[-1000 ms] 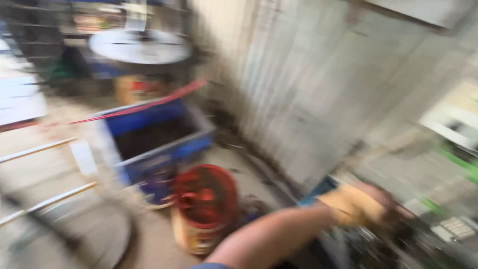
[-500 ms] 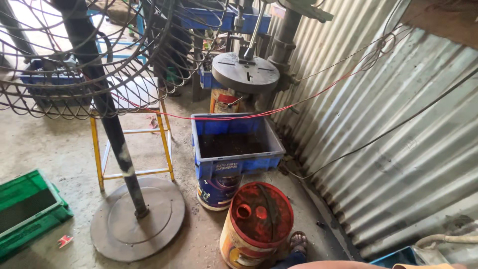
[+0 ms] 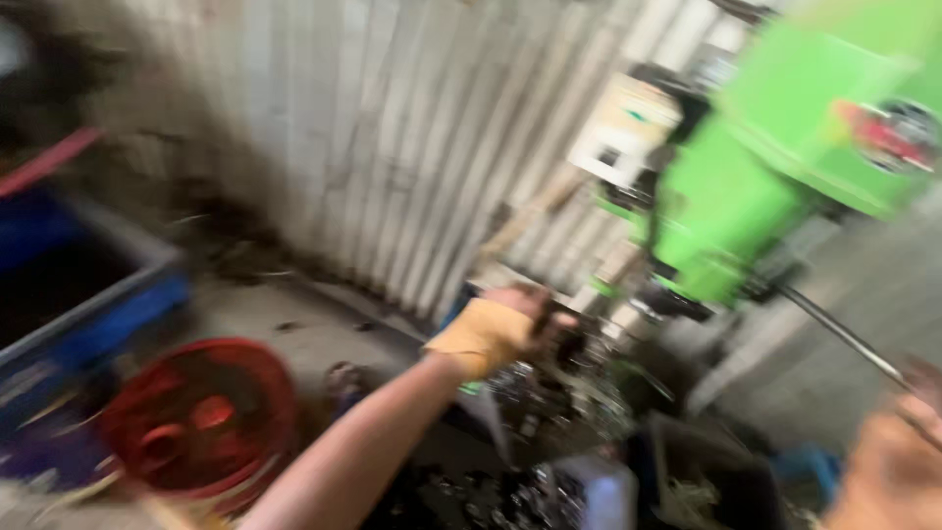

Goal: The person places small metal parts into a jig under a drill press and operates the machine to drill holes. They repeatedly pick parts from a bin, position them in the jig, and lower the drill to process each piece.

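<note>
Whole view is smeared with motion blur, so I give only what I can make out. Biggest thing: the corrugated metal wall point(image 3: 392, 147) across the far side, grey and ribbed. Right of it, far right, a bright green machine point(image 3: 775, 167) with a pale box point(image 3: 623, 128) mounted on its left side. A thin metal lever point(image 3: 844, 339) runs from under the green machine down toward the near right corner. Far left, a blue crate point(image 3: 88, 304) on the floor, dark inside. Near left, just beside the crate, a red bucket point(image 3: 196, 417) seen from above.

My left hand point(image 3: 496, 329) is in a tan glove, bare forearm coming up from the near middle, reaching toward the dark clutter of metal parts point(image 3: 559, 393) under the green machine. The fingers look curled but blurred; I cannot tell whether they are closed on anything. My right hand point(image 3: 888, 461) is at the near right corner, also in tan, right at the low end of the lever; too blurred to tell touching or gripping.
</note>
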